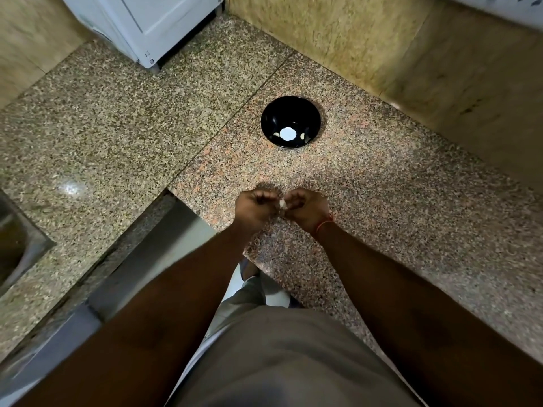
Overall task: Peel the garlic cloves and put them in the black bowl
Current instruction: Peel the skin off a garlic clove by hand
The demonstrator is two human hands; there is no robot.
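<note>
A black bowl (290, 121) stands on the speckled granite counter (382, 201), a little beyond my hands. Pale peeled cloves (303, 136) lie at its bottom beside a bright round reflection. My left hand (256, 208) and my right hand (307, 209) meet above the counter's near edge, fingers curled inward. Between their fingertips they pinch a small white garlic clove (282, 204), mostly hidden by the fingers. A red thread circles my right wrist.
A white appliance (144, 24) stands at the back left of the counter. A steel sink (17, 245) lies at the far left edge. Beige tiled wall (411, 48) rises behind the bowl. The counter drops off near my body.
</note>
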